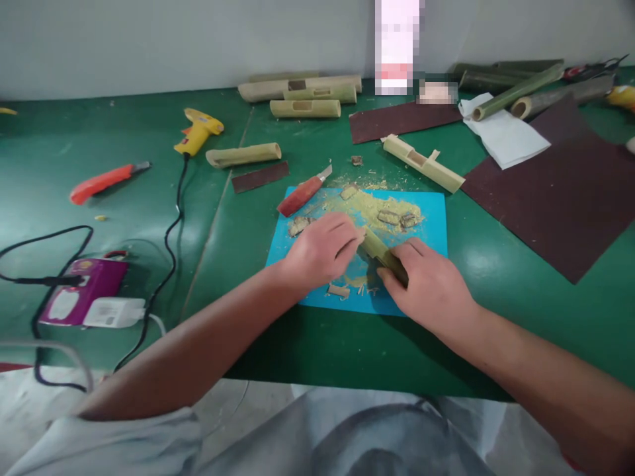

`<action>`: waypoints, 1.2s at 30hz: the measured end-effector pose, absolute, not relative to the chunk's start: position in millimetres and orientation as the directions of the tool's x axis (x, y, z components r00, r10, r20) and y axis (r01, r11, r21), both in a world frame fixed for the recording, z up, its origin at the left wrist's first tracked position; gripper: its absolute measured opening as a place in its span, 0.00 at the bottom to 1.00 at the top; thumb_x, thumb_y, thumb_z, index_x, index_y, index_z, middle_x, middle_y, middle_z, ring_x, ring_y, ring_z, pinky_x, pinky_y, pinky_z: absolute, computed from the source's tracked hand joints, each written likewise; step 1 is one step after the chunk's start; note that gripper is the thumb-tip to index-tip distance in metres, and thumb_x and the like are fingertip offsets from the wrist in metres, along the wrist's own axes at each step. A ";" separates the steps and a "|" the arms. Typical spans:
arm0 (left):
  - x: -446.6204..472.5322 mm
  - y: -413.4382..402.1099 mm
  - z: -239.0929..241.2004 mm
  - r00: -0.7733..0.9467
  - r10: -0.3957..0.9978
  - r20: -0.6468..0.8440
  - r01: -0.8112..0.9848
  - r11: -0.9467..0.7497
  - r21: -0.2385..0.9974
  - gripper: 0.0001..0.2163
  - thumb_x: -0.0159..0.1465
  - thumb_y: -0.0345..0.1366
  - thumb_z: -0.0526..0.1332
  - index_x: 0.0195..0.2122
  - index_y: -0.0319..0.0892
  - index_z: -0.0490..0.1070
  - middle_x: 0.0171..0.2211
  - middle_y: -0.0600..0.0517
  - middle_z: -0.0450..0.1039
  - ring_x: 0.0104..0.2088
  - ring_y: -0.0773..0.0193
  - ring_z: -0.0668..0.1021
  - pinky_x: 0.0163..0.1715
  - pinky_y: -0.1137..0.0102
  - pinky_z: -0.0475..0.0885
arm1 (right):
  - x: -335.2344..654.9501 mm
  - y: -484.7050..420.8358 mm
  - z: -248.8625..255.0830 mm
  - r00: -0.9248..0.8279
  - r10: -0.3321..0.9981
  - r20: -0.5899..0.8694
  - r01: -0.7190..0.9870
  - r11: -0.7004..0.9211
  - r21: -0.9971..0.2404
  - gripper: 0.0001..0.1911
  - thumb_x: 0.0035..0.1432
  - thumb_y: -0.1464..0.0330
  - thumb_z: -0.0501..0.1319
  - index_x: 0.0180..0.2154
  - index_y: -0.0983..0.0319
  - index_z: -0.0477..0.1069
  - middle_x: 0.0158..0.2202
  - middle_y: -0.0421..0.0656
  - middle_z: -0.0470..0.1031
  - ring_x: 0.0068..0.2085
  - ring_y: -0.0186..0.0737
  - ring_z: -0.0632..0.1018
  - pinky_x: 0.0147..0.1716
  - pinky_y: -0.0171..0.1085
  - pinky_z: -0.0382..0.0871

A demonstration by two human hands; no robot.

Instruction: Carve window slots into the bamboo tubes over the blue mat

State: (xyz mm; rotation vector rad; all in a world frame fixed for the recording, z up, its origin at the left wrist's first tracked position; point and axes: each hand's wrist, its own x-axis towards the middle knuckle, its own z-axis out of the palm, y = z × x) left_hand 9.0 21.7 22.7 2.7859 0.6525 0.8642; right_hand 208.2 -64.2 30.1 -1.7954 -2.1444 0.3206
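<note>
My left hand and my right hand both grip a short green bamboo piece over a blue cutting mat. The left fingers curl round the piece's upper end, the right fingers wrap its lower end. Sawdust and small bamboo offcuts are strewn over the mat. A red-handled knife lies at the mat's upper left corner, untouched.
On the green table lie several cut bamboo tubes, a notched bamboo piece, dark sandpaper sheets, a yellow glue gun with a black cord, an orange utility knife, a purple box and white paper.
</note>
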 end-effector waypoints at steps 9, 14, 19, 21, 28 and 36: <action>10.1 21.3 24.0 0.753 0.460 0.471 0.386 -0.888 0.251 0.14 0.75 0.32 0.54 0.31 0.42 0.71 0.29 0.50 0.73 0.32 0.62 0.74 0.35 0.66 0.71 | 207.4 -64.3 31.1 -0.159 0.981 0.114 0.903 0.191 -0.384 0.07 0.65 0.65 0.60 0.35 0.61 0.71 0.36 0.46 0.74 0.36 0.43 0.76 0.32 0.39 0.64; 9.8 22.8 23.5 0.734 0.483 0.478 0.379 -0.875 0.302 0.13 0.75 0.32 0.54 0.32 0.41 0.72 0.30 0.50 0.73 0.32 0.62 0.74 0.34 0.66 0.71 | 207.0 -64.0 30.8 -0.164 0.981 0.107 0.904 0.192 -0.382 0.08 0.66 0.64 0.60 0.35 0.61 0.71 0.36 0.46 0.74 0.36 0.43 0.76 0.32 0.39 0.64; 9.5 23.5 21.6 0.761 0.451 0.467 0.338 -0.889 0.307 0.13 0.75 0.33 0.54 0.33 0.42 0.72 0.30 0.50 0.73 0.32 0.62 0.74 0.35 0.66 0.71 | 206.5 -64.3 30.7 -0.156 0.983 0.098 0.901 0.182 -0.393 0.07 0.65 0.64 0.60 0.35 0.61 0.70 0.37 0.46 0.74 0.36 0.42 0.76 0.32 0.39 0.64; 10.0 22.7 21.6 0.726 0.487 0.485 0.376 -0.872 0.313 0.13 0.75 0.33 0.54 0.33 0.42 0.72 0.30 0.50 0.73 0.33 0.62 0.74 0.35 0.65 0.71 | 206.4 -65.0 30.4 -0.155 0.983 0.102 0.900 0.183 -0.395 0.07 0.65 0.64 0.60 0.36 0.60 0.70 0.38 0.46 0.74 0.37 0.43 0.75 0.32 0.39 0.64; 7.8 26.0 22.8 0.739 0.485 0.467 0.389 -0.874 0.293 0.11 0.75 0.32 0.55 0.34 0.42 0.72 0.31 0.50 0.75 0.34 0.62 0.75 0.36 0.65 0.73 | 204.5 -64.7 31.1 -0.163 0.981 0.108 0.907 0.192 -0.375 0.07 0.66 0.64 0.59 0.36 0.60 0.69 0.37 0.46 0.73 0.36 0.43 0.75 0.32 0.39 0.63; 1.8 33.5 17.6 0.708 0.510 0.488 0.426 -0.860 0.281 0.11 0.75 0.33 0.55 0.36 0.41 0.73 0.33 0.48 0.76 0.35 0.61 0.77 0.37 0.65 0.75 | 213.9 -77.3 44.8 -0.178 0.981 0.072 0.939 0.191 -0.284 0.12 0.62 0.59 0.65 0.39 0.61 0.72 0.35 0.43 0.74 0.33 0.42 0.75 0.28 0.39 0.58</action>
